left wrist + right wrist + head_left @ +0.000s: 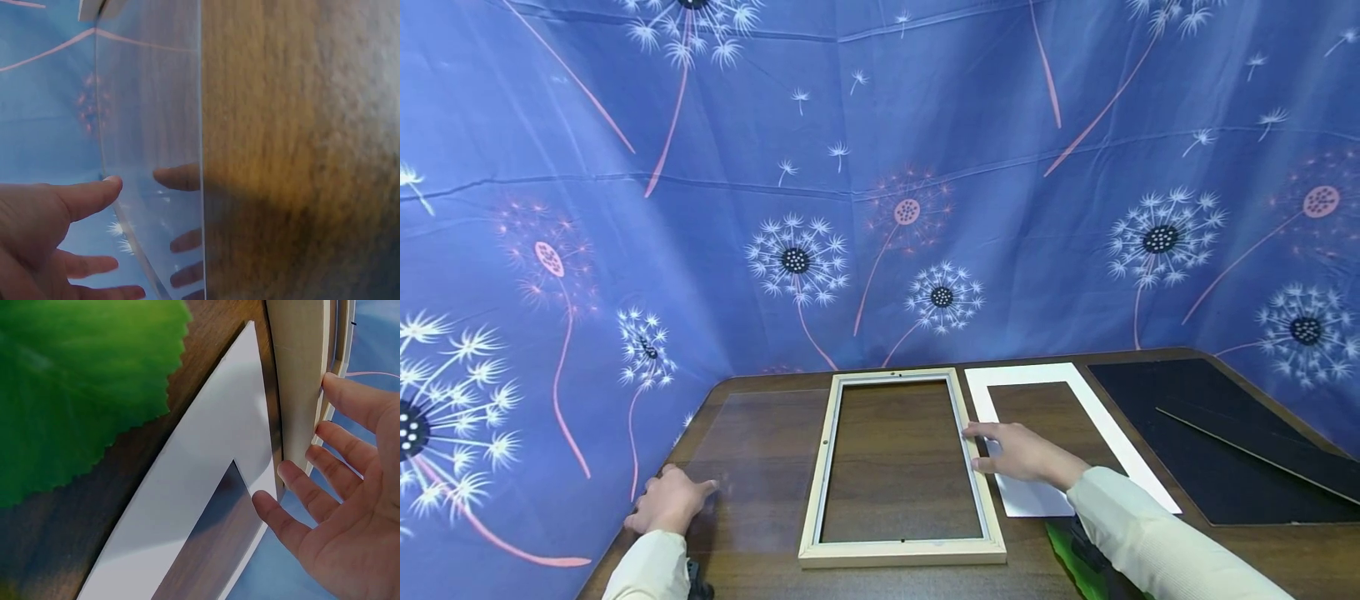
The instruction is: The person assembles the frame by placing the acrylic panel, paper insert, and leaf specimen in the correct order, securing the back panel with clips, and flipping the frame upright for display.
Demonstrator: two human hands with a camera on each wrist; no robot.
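A pale wooden picture frame point(992, 521) lies flat in the middle of the table, its inside showing bare wood. Over its right side reaches my right hand point(1018, 452), fingers spread and fairly straight, fingertips at the frame's edge. In the right wrist view those fingers point(344, 397) are at the frame's side wall point(300, 369). Left of the frame lies a clear transparent sheet point(767, 467). My left hand point(668, 500) is at the sheet's left side, and its fingers extend loosely beside the sheet's edge point(201, 137) in the left wrist view, holding nothing.
A white mat board point(1082, 375) with a rectangular cutout lies right of the frame, partly under my right forearm. Farther right is a black backing board point(1157, 383) with a raised flap. A green leaf-shaped piece point(81, 394) shows near my right wrist. Blue dandelion cloth point(880, 167) hangs behind.
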